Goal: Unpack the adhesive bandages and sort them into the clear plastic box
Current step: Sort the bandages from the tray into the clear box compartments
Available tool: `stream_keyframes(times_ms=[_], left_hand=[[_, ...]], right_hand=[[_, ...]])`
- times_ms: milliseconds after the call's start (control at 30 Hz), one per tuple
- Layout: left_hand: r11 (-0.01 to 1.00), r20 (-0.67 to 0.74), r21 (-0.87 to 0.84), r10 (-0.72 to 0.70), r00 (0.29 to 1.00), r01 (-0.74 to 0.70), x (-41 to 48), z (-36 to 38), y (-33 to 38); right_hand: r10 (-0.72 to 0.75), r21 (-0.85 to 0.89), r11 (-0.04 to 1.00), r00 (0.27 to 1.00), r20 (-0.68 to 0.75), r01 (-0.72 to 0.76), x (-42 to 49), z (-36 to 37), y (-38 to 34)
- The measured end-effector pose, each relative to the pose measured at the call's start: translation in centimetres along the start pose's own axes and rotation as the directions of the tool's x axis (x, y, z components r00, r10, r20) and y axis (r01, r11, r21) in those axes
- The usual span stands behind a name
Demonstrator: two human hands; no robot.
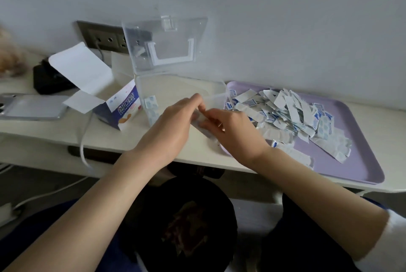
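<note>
A clear plastic box (153, 85) stands open on the white table, its lid (167, 43) leaning back against the wall. A few wrapped bandages (151, 108) stand against its left inner wall. My left hand (171, 126) and my right hand (232, 131) meet in front of the box, both pinching a small stack of wrapped bandages (201, 124) between them. A pile of loose blue-and-white bandages (292, 118) lies on a lilac tray (356, 150) to the right.
An opened bandage carton (118, 109) with raised flaps (81, 67) sits left of the box. A phone (33, 108) and a dark object (50, 80) lie at far left. A wall socket (103, 37) with a white cable (83, 140) is behind. The table edge runs below my wrists.
</note>
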State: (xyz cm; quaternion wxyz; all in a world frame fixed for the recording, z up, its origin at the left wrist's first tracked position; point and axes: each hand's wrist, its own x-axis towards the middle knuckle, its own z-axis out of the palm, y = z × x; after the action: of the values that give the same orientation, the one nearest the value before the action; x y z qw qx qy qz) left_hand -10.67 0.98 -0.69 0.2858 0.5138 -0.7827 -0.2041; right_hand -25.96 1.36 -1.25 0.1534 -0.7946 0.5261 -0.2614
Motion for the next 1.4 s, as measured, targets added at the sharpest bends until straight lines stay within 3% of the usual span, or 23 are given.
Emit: stream_keyframes(times_ms=[167, 267, 367, 467, 633, 767, 867, 933, 1067, 1233, 1400], left_hand=[[0.996, -0.148, 0.067, -0.052, 0.988, 0.063, -0.3, -2.4, -1.1], [0.984, -0.242, 0.163, -0.028, 0.97, 0.07, -0.5, -3.5, -2.3], [0.964, -0.184, 0.225, -0.098, 0.978, 0.139, -0.5, -4.5, -4.1], [0.927, -0.039, 0.335, -0.166, 0.985, 0.169, -0.6, -4.8, -6.0], [0.915, 0.027, 0.386, -0.138, 0.99, 0.117, -0.9, -5.2, -6.8], [0.925, 0.041, 0.365, -0.129, 0.991, 0.105, -1.2, -5.2, -6.9], [0.936, 0.034, 0.335, -0.129, 0.991, 0.11, -1.4, -5.0, -6.6], [0.931, 0.05, 0.344, -0.15, 0.987, 0.124, -1.5, -4.7, -6.5], [0.921, 0.069, 0.37, -0.158, 0.985, 0.122, -1.7, -4.5, -6.6], [0.916, 0.057, 0.38, -0.158, 0.986, 0.125, -1.5, -4.3, -6.8], [0.922, 0.054, 0.373, -0.132, 0.99, 0.103, -1.7, -4.3, -7.1]], right_hand=[[0.007, 0.042, 0.999, 0.994, 0.105, -0.011, 2.8, -0.1, -2.6], [0.025, -0.089, 0.996, 0.988, 0.153, -0.011, 5.5, -0.7, -3.6], [0.071, -0.172, 0.984, 0.991, 0.11, -0.052, 8.8, -1.4, -3.3], [0.198, -0.191, 0.967, 0.971, 0.135, -0.171, 12.0, -0.8, -2.2], [0.438, -0.213, 0.892, 0.88, 0.184, -0.399, 15.0, 2.2, -0.8], [0.555, -0.367, 0.815, 0.786, 0.272, -0.448, 16.3, 4.4, -1.0], [0.622, -0.329, 0.782, 0.69, 0.37, -0.529, 16.7, 5.3, -1.1], [0.63, -0.397, 0.774, 0.66, 0.41, -0.493, 16.5, 5.5, -1.6], [0.612, -0.485, 0.773, 0.68, 0.404, -0.408, 16.5, 6.4, -2.3], [0.57, -0.396, 0.819, 0.665, 0.482, -0.414, 17.0, 8.3, -2.8], [0.565, -0.383, 0.823, 0.682, 0.464, -0.42, 17.0, 8.2, -3.1]])
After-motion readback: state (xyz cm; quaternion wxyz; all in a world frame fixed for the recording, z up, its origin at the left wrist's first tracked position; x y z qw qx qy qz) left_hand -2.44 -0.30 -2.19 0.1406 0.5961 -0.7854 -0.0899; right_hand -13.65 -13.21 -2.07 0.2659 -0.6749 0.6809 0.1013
